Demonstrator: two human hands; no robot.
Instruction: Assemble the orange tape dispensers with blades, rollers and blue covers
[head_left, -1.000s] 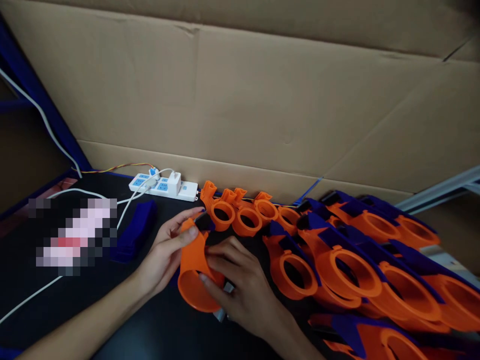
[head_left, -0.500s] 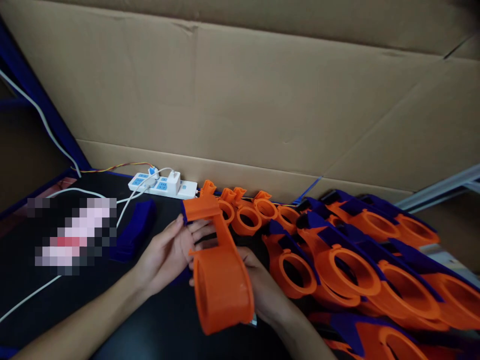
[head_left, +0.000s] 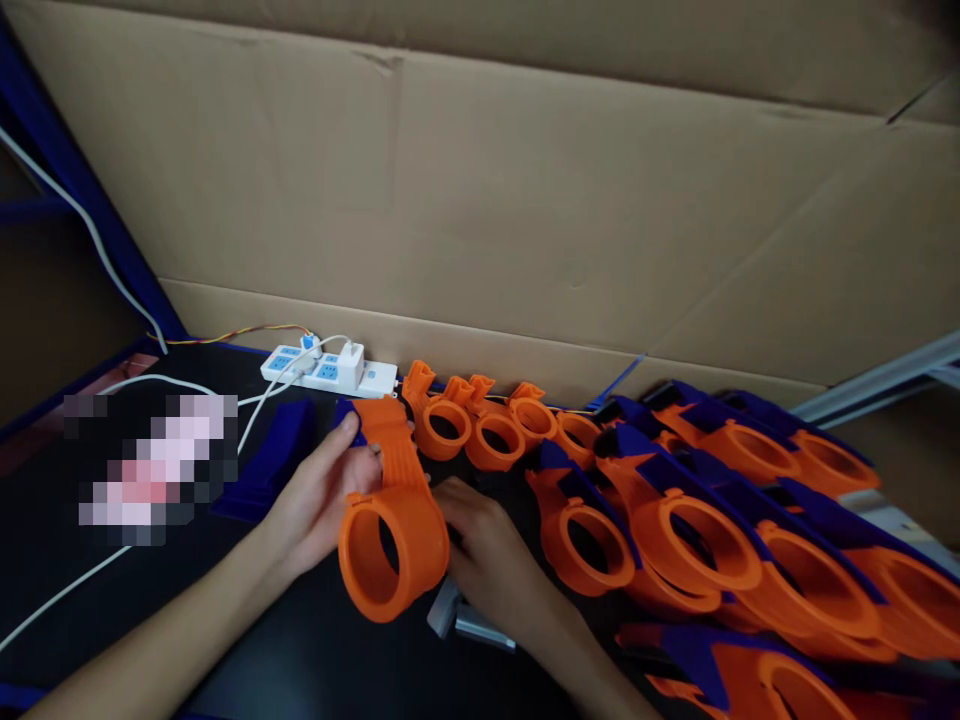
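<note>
My left hand [head_left: 319,495] is closed around the handle end of an orange tape dispenser [head_left: 409,545], thumb on the dark blue piece [head_left: 351,425] at its top. The ring of the dispenser hangs down, tilted, with its round opening towards me. Just right of the ring is my right hand [head_left: 487,550], back uppermost and fingers curled; the fingertips are hidden, so what they hold cannot be made out. Below that hand, several silvery metal strips [head_left: 484,625] lie on the black tabletop [head_left: 300,650].
Many orange and blue tape dispensers [head_left: 697,545] are piled at the right. A row of orange dispenser bodies [head_left: 499,440] stands along the cardboard wall [head_left: 525,200]. Dark blue parts [head_left: 270,450] lie at left, near a white power strip [head_left: 326,372] with cables and a blurred-out patch.
The dispenser has moved left and up, turning its ring opening more towards me. My right hand has come out from behind the ring, and the metal strips are more visible.
</note>
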